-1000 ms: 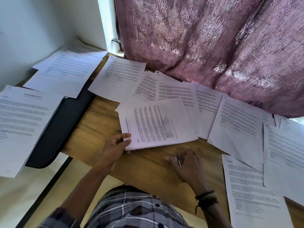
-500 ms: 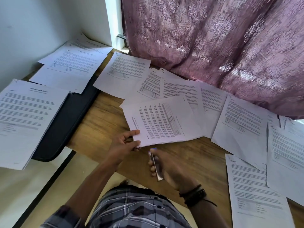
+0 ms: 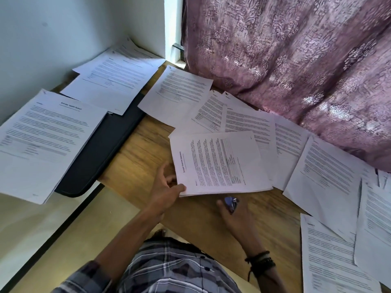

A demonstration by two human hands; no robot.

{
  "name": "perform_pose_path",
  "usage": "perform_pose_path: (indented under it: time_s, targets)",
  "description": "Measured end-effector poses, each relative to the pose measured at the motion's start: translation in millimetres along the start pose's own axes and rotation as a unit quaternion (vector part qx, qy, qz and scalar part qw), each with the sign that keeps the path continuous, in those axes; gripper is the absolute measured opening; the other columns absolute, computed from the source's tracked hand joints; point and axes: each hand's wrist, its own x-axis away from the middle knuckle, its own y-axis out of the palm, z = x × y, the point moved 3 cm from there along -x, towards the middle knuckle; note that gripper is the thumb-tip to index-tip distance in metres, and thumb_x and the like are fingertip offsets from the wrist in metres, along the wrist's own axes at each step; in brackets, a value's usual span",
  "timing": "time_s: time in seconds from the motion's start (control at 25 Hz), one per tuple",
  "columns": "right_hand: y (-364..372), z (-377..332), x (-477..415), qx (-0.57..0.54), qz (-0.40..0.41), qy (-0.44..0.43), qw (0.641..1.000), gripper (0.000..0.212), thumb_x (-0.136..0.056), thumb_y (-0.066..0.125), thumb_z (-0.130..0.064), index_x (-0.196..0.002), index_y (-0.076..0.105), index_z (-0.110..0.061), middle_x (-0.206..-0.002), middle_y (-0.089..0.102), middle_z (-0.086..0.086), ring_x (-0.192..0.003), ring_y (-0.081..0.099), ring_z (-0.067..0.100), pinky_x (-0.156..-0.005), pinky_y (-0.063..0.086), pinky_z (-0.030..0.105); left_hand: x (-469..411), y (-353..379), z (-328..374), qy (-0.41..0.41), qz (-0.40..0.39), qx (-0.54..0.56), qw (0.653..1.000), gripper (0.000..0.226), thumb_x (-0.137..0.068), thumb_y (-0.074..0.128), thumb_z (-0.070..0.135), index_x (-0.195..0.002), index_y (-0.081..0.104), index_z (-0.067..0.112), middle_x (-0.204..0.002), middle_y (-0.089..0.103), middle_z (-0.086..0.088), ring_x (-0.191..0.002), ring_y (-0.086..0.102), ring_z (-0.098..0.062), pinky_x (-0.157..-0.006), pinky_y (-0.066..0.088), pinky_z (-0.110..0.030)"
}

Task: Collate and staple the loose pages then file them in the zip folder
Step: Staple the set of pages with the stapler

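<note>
Okay: left hand (image 3: 167, 187) pinches the near-left corner of the stack (image 3: 220, 163), and right hand (image 3: 234, 215) curls round a small blue stapler (image 3: 231, 203) just beside its near edge. Square the sheets first, seat the corner fully, then squeeze. The zip folder (image 3: 99, 149) lies left — part-covered by pages.

We count two hands: a left hand (image 3: 165, 190) and a right hand (image 3: 237, 218). We see one dark zip folder (image 3: 101, 149), one small blurred stapler (image 3: 231, 203), one wooden table (image 3: 137, 153) and one patterned curtain (image 3: 296, 60). The printed pages (image 3: 220, 163) make at least twelve separate sheets or stacks; overlaps keep us from an exact figure.
</note>
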Motion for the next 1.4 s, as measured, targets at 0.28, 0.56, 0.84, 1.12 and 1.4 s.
perform_pose_path:
  time_s: [0.28, 0.56, 0.84, 1.12, 1.4]
  targets:
    - [-9, 25, 10, 0.08, 0.02, -0.047, 0.996, 0.033, -0.096, 0.057, -0.037, -0.118, 0.039, -0.019, -0.117, 0.039, -0.001, -0.102, 0.048, 0.014, -0.082, 0.041, 0.029, -21, 2, 22, -0.08, 0.034, 0.022, 0.996, 0.037, -0.088, 0.067, 0.038, -0.112, 0.059, 0.012, -0.099, 0.073, -0.004, -0.083, 0.067, -0.015, -0.063, 0.05, -0.026]
    - [-12, 28, 13, 0.173, 0.082, -0.091, 0.977, 0.036, -0.096, 0.058, -0.036, -0.127, 0.054, -0.019, -0.111, 0.041, -0.005, -0.103, 0.034, 0.007, -0.084, 0.03, 0.02, -41, 17, 61, -0.084, 0.0, -0.024, 0.996, 0.03, -0.093, 0.063, 0.017, -0.121, 0.062, 0.006, -0.109, 0.07, -0.009, -0.077, 0.065, -0.013, -0.053, 0.049, -0.021]
    - [-66, 26, -32, -0.001, 0.173, -0.026, 0.985, 0.079, -0.068, 0.07, -0.07, -0.122, 0.051, -0.015, -0.114, 0.054, 0.003, -0.105, 0.053, 0.022, -0.084, 0.044, 0.032, -27, 12, 107, 0.236, -0.024, -0.046, 0.97, 0.017, -0.097, 0.057, 0.018, -0.109, 0.068, 0.022, -0.099, 0.074, 0.004, -0.084, 0.072, -0.016, -0.063, 0.056, -0.028]
    - [-117, -25, -93, -0.254, 0.04, -0.19, 0.948, 0.062, -0.074, 0.082, -0.04, -0.118, 0.056, -0.004, -0.115, 0.069, -0.002, -0.113, 0.063, 0.014, -0.101, 0.051, 0.042, -15, 3, 134, 0.363, -0.044, -0.043, 0.93, 0.048, -0.097, 0.051, 0.005, -0.081, 0.068, 0.047, -0.081, 0.072, 0.016, -0.074, 0.071, -0.01, -0.054, 0.053, -0.019]
    - [-102, -25, -91, -0.073, 0.134, -0.327, 0.933, 0.028, -0.087, 0.068, -0.023, -0.1, 0.064, 0.003, -0.097, 0.068, 0.013, -0.088, 0.066, 0.017, -0.076, 0.059, 0.031, -25, -10, 116, 0.382, -0.005, -0.025, 0.924, 0.041, -0.099, 0.046, 0.001, -0.098, 0.064, 0.038, -0.093, 0.072, 0.018, -0.09, 0.07, -0.008, -0.069, 0.057, -0.02]
